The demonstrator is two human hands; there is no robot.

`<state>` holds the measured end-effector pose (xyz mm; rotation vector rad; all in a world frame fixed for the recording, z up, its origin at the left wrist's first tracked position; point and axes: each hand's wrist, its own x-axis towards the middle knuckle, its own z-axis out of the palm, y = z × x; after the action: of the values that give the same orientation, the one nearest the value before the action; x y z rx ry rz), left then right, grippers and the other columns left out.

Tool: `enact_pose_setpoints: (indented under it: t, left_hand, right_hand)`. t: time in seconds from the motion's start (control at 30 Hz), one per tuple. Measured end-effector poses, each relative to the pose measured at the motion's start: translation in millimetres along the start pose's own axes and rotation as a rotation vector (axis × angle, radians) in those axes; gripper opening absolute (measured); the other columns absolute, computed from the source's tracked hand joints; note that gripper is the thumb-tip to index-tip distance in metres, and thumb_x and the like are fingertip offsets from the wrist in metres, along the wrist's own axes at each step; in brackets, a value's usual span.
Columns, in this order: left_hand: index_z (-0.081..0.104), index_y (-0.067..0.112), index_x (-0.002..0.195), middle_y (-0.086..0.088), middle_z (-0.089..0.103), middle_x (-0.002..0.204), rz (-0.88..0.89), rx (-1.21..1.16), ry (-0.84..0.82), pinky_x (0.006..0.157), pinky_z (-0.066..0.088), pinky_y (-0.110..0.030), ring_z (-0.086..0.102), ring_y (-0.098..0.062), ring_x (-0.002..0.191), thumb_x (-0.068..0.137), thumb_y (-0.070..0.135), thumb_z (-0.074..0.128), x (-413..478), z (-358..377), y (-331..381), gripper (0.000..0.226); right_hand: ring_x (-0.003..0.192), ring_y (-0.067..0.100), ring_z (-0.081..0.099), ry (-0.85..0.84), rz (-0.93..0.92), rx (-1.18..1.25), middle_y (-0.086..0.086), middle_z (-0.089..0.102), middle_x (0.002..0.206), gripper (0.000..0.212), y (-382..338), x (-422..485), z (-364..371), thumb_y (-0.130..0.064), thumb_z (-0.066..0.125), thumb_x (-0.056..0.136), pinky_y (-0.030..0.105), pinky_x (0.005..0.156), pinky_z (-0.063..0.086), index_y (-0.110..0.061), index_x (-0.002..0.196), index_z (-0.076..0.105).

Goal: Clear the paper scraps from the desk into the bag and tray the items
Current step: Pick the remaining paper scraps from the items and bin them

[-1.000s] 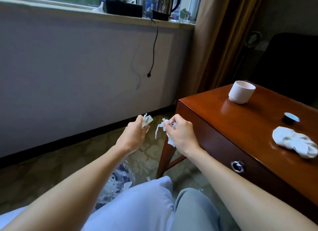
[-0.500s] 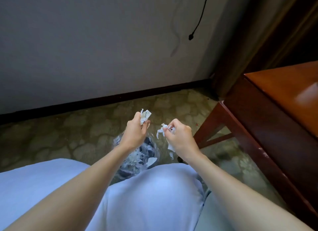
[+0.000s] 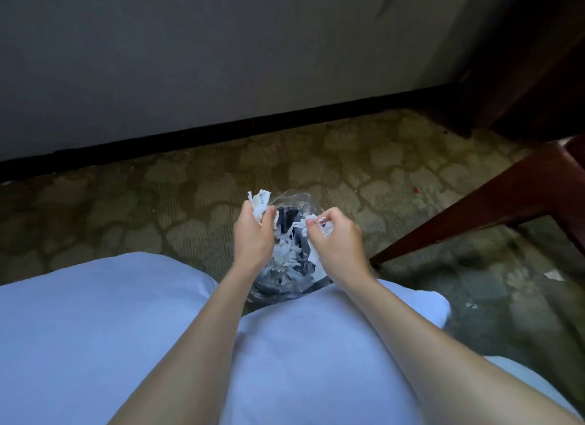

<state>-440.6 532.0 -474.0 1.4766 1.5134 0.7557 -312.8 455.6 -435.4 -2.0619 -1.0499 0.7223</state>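
My left hand (image 3: 253, 231) is closed on a crumpled bunch of white paper scraps (image 3: 259, 203) that sticks up above the fingers. A second bunch of scraps (image 3: 313, 223) is pinched in my right hand (image 3: 337, 244). Both hands hover right over a clear plastic bag (image 3: 286, 260) standing on the carpet between my knees; its dark inside holds several white paper strips. The desktop and the tray are out of view.
My legs in light blue trousers (image 3: 300, 355) fill the lower frame. A dark wooden desk leg and rail (image 3: 493, 209) slant in from the right. A grey wall with a black skirting board (image 3: 221, 130) runs behind. One small paper scrap (image 3: 554, 275) lies on the carpet at right.
My view has tilted down from the desk to the floor. Both hands, still holding scraps, have come down from beside the desk corner to just over the bag's mouth.
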Motion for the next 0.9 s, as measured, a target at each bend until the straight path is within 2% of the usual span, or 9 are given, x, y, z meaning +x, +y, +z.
enact_pose_setpoints:
  t: [0.07, 0.13, 0.23, 0.37, 0.43, 0.53, 0.7, 0.8, 0.9]
  left_hand:
    - [0.050, 0.021, 0.105, 0.017, 0.056, 0.087, -0.038, 0.000, 0.003, 0.068, 0.049, -0.024, 0.056, -0.001, 0.077, 0.101, 0.032, 0.053, 5, 1, -9, 0.011]
    - [0.051, 0.021, 0.106, 0.015, 0.058, 0.089, -0.059, -0.002, -0.004, 0.069, 0.049, -0.023, 0.057, -0.001, 0.079, 0.101, 0.031, 0.053, 9, 4, -18, 0.012]
    - [0.054, 0.019, 0.106, 0.008, 0.063, 0.092, -0.074, -0.012, -0.014, 0.074, 0.053, -0.034, 0.063, -0.010, 0.084, 0.101, 0.031, 0.052, 12, 8, -30, 0.014]
    - [0.056, 0.015, 0.105, -0.003, 0.068, 0.093, -0.065, -0.035, -0.019, 0.075, 0.053, -0.043, 0.064, -0.022, 0.085, 0.100, 0.031, 0.052, 15, 14, -38, 0.017]
    - [0.056, 0.014, 0.106, -0.008, 0.068, 0.094, -0.072, -0.020, -0.041, 0.077, 0.053, -0.048, 0.062, -0.025, 0.078, 0.100, 0.033, 0.052, 15, 16, -41, 0.021]
    - [0.057, 0.016, 0.111, -0.009, 0.068, 0.099, -0.100, 0.001, -0.074, 0.080, 0.053, -0.047, 0.061, -0.014, 0.082, 0.099, 0.039, 0.051, 16, 20, -47, 0.027]
    - [0.058, 0.018, 0.108, -0.002, 0.067, 0.099, -0.167, 0.011, -0.163, 0.085, 0.053, -0.050, 0.064, -0.023, 0.094, 0.091, 0.054, 0.051, 15, 25, -52, 0.040]
    - [0.058, 0.015, 0.103, -0.007, 0.067, 0.097, -0.203, -0.022, -0.161, 0.083, 0.053, -0.049, 0.064, -0.027, 0.093, 0.092, 0.048, 0.055, 17, 28, -54, 0.035]
    - [0.059, 0.020, 0.104, 0.002, 0.068, 0.095, -0.215, -0.052, -0.155, 0.081, 0.053, -0.041, 0.065, -0.018, 0.090, 0.095, 0.041, 0.058, 20, 30, -55, 0.024]
  right_hand:
    - [0.077, 0.013, 0.050, -0.040, 0.053, -0.008, -0.001, 0.059, 0.086, 0.023, 9, 0, 16, -0.038, 0.058, 0.095, 0.017, 0.055, 0.032, -0.016, 0.087, 0.054]
    - [0.068, 0.010, 0.050, -0.058, 0.080, -0.016, -0.003, 0.058, 0.082, 0.023, 15, 3, 28, -0.037, 0.058, 0.095, 0.020, 0.053, 0.032, -0.016, 0.087, 0.054]
    - [0.058, 0.012, 0.046, -0.045, 0.108, -0.010, 0.001, 0.058, 0.071, 0.023, 18, 12, 38, -0.036, 0.056, 0.095, 0.029, 0.051, 0.033, -0.016, 0.086, 0.051]
    - [0.058, 0.010, 0.047, -0.079, 0.152, -0.048, 0.001, 0.055, 0.071, 0.020, 26, 19, 52, -0.033, 0.052, 0.096, 0.024, 0.048, 0.030, -0.014, 0.091, 0.048]
    - [0.059, 0.007, 0.047, -0.087, 0.170, -0.015, 0.000, 0.055, 0.073, 0.019, 29, 22, 56, -0.032, 0.050, 0.097, 0.020, 0.047, 0.029, -0.014, 0.092, 0.048]
    - [0.069, 0.011, 0.050, -0.084, 0.172, 0.026, 0.001, 0.056, 0.081, 0.018, 34, 27, 62, -0.033, 0.048, 0.098, 0.022, 0.055, 0.033, -0.016, 0.094, 0.048]
    - [0.098, 0.018, 0.051, -0.076, 0.155, 0.073, -0.001, 0.054, 0.107, 0.023, 45, 34, 76, -0.036, 0.039, 0.102, 0.036, 0.079, 0.041, -0.016, 0.101, 0.050]
    - [0.102, 0.018, 0.047, -0.095, 0.165, 0.078, -0.001, 0.048, 0.111, 0.028, 48, 39, 80, -0.039, 0.037, 0.103, 0.033, 0.080, 0.036, -0.015, 0.099, 0.050]
    - [0.103, 0.017, 0.046, -0.104, 0.169, 0.111, -0.002, 0.047, 0.109, 0.031, 50, 41, 82, -0.040, 0.037, 0.103, 0.029, 0.082, 0.032, -0.014, 0.098, 0.051]
